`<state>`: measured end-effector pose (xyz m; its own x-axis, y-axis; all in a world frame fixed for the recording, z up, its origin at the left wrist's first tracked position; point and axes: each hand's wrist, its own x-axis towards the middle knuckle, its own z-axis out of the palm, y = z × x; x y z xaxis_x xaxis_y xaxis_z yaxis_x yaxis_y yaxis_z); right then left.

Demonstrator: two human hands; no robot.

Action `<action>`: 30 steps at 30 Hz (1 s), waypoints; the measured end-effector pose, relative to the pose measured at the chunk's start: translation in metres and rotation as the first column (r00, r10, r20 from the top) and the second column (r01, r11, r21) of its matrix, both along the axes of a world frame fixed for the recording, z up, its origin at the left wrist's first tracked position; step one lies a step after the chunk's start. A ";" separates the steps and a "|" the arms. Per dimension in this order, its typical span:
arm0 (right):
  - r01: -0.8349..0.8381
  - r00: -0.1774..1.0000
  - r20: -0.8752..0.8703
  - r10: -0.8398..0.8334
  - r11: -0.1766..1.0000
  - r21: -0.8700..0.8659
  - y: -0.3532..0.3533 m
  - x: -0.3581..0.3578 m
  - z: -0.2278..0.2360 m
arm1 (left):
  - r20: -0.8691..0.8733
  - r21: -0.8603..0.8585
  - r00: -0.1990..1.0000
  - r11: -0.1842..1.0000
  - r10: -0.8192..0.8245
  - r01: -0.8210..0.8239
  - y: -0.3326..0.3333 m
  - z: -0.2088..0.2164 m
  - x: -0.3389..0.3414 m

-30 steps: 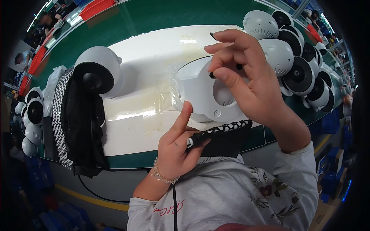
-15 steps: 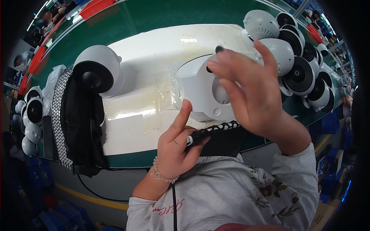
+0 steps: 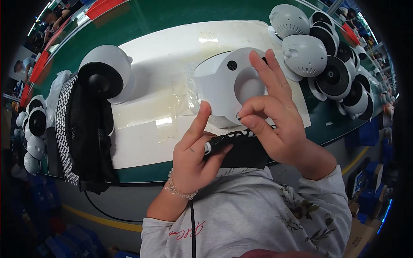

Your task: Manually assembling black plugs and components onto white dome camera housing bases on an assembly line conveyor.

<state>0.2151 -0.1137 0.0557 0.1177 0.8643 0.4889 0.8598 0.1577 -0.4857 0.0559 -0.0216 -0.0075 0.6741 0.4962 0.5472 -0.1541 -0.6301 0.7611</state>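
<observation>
A white plastic housing (image 3: pixel 215 84) with a large round opening lies in front of me. A black dotted round pad (image 3: pixel 232 65) sits above the opening's left side. A second dark spot shows by my raised right fingers. My left hand (image 3: pixel 191 161) grips a black strip with a row of round cut-outs (image 3: pixel 234 136) between thumb and curled fingers. Its index finger points up against the housing's lower left edge. My right hand (image 3: pixel 279 124) pinches thumb and index together at the housing's lower edge, over the strip. Whatever is in that pinch is too small to make out.
One white round camera with a black front (image 3: pixel 103 73) stands at left, beside a black mesh cloth (image 3: pixel 92 133). Several similar cameras (image 3: pixel 305 56) crowd the right side, more the far left. White card (image 3: pixel 146 142) covers the green table (image 3: pixel 163 15).
My right hand has come down from the housing's upper part to its lower edge, thumb and index now pinched. The dotted pad is uncovered. My left hand keeps its grip on the strip.
</observation>
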 end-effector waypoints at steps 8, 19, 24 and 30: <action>0.078 0.859 0.486 -0.159 0.980 0.183 -0.014 0.002 -0.023 | 0.005 -0.030 1.000 1.000 0.006 -0.005 0.000 0.002 0.001; -0.081 0.958 0.285 0.033 0.984 0.157 -0.016 -0.015 -0.015 | 0.033 0.005 0.999 0.999 0.042 -0.043 -0.012 0.005 0.000; -0.115 0.930 0.367 -0.036 0.918 0.381 -0.020 -0.015 -0.033 | 0.012 0.096 0.999 0.994 0.043 -0.044 -0.012 0.002 0.002; 0.106 0.991 0.042 -0.128 0.935 0.339 -0.027 0.012 -0.020 | 0.012 0.096 0.996 0.992 0.083 -0.084 -0.015 -0.004 0.003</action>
